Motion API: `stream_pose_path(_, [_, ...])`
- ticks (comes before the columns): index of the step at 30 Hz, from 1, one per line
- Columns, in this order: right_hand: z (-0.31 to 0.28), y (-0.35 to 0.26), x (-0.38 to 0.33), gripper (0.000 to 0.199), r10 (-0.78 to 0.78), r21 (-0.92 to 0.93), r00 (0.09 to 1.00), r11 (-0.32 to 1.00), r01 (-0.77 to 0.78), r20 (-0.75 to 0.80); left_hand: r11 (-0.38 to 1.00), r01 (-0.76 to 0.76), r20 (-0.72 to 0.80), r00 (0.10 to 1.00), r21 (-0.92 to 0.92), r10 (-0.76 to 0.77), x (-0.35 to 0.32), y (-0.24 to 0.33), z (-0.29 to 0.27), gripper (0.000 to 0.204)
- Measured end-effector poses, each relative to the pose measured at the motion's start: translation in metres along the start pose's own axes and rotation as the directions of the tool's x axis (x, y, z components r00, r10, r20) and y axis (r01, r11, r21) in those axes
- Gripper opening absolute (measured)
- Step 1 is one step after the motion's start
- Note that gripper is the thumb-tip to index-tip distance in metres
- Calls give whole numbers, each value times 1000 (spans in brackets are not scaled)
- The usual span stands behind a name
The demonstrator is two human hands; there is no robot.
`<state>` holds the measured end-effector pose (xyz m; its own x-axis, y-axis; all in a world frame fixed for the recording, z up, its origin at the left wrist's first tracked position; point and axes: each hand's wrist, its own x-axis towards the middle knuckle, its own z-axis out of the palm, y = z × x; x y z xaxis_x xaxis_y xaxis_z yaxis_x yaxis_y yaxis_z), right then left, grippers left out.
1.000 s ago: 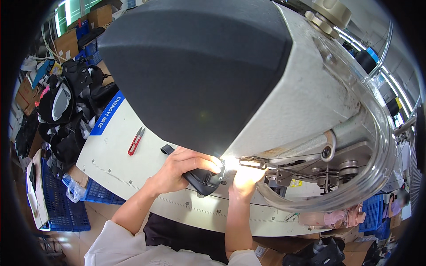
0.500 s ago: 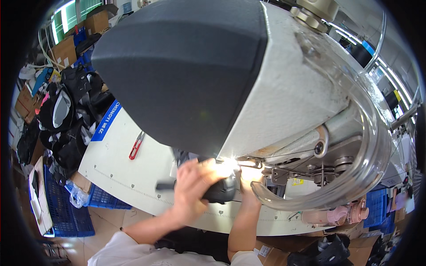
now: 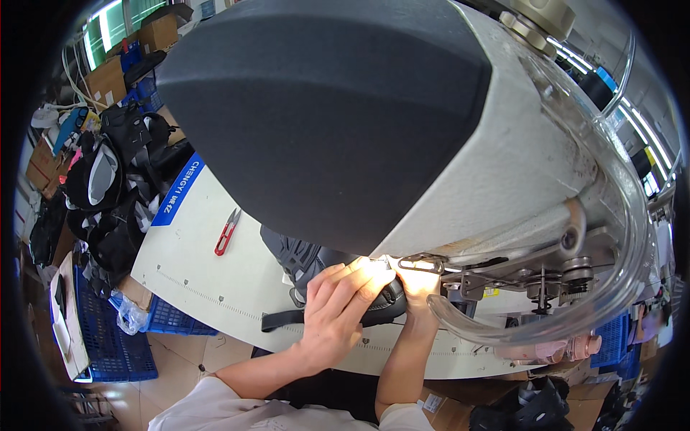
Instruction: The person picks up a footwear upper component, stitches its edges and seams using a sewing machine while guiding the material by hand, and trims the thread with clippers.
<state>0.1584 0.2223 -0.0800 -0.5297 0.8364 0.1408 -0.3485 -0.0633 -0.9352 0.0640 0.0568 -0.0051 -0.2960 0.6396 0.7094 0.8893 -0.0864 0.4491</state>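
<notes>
In front of me, a black fabric bag piece [image 3: 287, 251] with a ribbed panel and a loose black strap [image 3: 280, 320] lies under the sewing machine head [image 3: 323, 129]. My left hand [image 3: 336, 309] is closed over its near edge, fingers side by side and reaching toward the lit needle area. Close to it on the right, my right hand [image 3: 417, 281] is at the piece's right side, washed out by the lamp. Its fingers are mostly hidden by glare and the machine. The needle itself is hidden behind the machine head.
Red-handled thread snips [image 3: 226, 235] lie on the white table [image 3: 194, 266], left of the work. A clear curved tube guard [image 3: 496, 329] arcs on the right, near a pink bottle [image 3: 575, 348]. Black bags [image 3: 108, 187] are piled at left above blue crates [image 3: 115, 334].
My left hand has moved slightly right and down, its fingers now flatter on the bag piece. More of the ribbed panel shows. The view has shifted a little.
</notes>
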Motion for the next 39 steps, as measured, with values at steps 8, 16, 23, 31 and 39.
stream_pose_path(8, [3,2,-3,4,5,28,1000,1000,-5,-12,998,-44,56,997,-33,45,5,-14,-8,67])
stream_pose_path(16, [9,2,-2,8,-85,-61,996,995,84,-15,988,-96,-5,995,-118,96,15,-45,-12,65])
stream_pose_path(23, [13,9,-3,11,-176,-89,981,982,168,-87,979,-115,124,983,-170,137,25,-80,-15,61])
stream_pose_path(31, [19,14,-4,12,-267,-103,954,962,255,-138,861,-14,-38,999,-508,-6,39,-92,2,40])
stream_pose_path(39, [27,9,-2,14,-301,-147,943,948,281,-143,819,105,23,994,-564,-111,29,-113,19,42])
